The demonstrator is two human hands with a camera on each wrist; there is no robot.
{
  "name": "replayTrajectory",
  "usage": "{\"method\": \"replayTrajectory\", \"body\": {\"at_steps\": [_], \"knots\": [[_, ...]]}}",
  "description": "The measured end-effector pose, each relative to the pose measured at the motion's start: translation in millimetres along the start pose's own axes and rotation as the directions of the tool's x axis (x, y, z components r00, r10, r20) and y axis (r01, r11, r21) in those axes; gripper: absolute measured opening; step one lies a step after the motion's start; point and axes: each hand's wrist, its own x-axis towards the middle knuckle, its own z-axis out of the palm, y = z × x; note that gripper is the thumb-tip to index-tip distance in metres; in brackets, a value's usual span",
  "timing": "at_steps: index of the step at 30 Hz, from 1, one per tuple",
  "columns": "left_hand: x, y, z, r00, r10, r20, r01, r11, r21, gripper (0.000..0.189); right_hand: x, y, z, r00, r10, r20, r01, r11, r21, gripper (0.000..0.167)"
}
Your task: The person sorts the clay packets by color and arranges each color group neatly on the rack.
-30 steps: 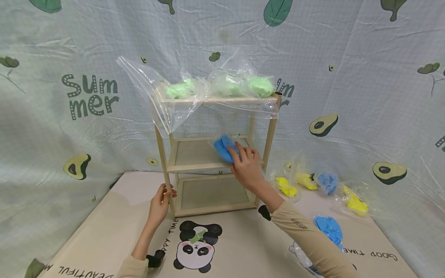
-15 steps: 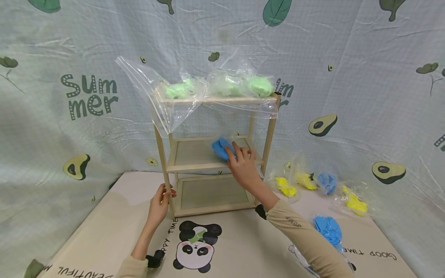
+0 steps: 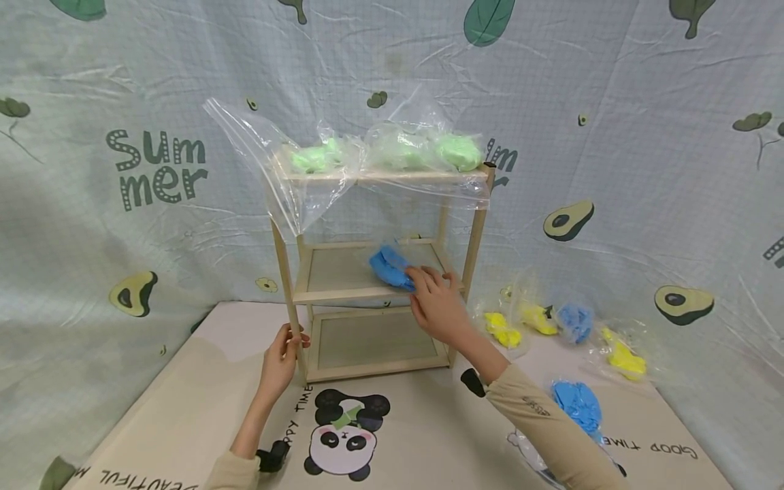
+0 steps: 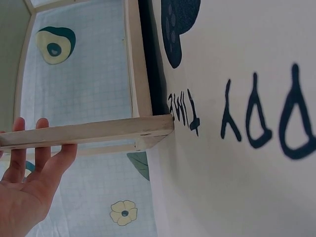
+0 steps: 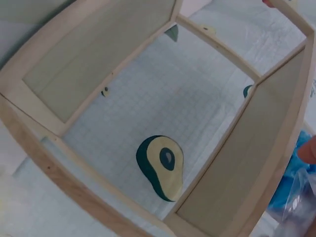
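Observation:
A small wooden rack (image 3: pixel 367 293) with three shelves stands on the table. My left hand (image 3: pixel 282 357) holds its left front post low down; in the left wrist view, fingertips (image 4: pixel 43 122) show past the post (image 4: pixel 84 133). A clear plastic bag with a crumpled blue lump (image 3: pixel 389 267) lies tilted on the middle shelf. My right hand (image 3: pixel 437 303) reaches in from the right and pinches the near right end of that bag. In the right wrist view, a finger (image 5: pixel 308 149) presses against the blue lump (image 5: pixel 289 180); the other fingers are out of view.
Bags with pale green lumps (image 3: pixel 459 152) lie on the top shelf, their plastic hanging over the front. Right of the rack lie bags with yellow lumps (image 3: pixel 503 330), a pale blue bag (image 3: pixel 576 322) and a bright blue bag (image 3: pixel 578 405). A printed cloth hangs behind.
On the middle shelf the blue bag has shifted slightly left and lower. My right hand first followed it left, then drew back right to its edge. The left hand stays on the post.

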Motion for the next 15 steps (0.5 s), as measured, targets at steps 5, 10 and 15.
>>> {"method": "replayTrajectory", "body": {"at_steps": [5, 10, 15], "knots": [[-1.0, 1.1, -0.5, 1.000, 0.004, -0.003, -0.004, 1.000, 0.022, 0.017, -10.6, 6.7, -3.5, 0.998, -0.035, 0.059, 0.030, 0.996, 0.085, 0.051], [0.0, 0.3, 0.8, 1.000, 0.016, -0.002, -0.016, 1.000, 0.023, 0.016, -17.1, 10.3, -0.2, 0.998, -0.059, 0.018, 0.056, 0.990, 0.128, 0.056], [-0.4, 2.1, 0.6, 1.000, 0.007, -0.008, -0.007, 1.000, 0.022, 0.016, -20.7, 9.1, 5.5, 0.997, -0.063, -0.038, 0.068, 0.983, 0.168, 0.059]]}}
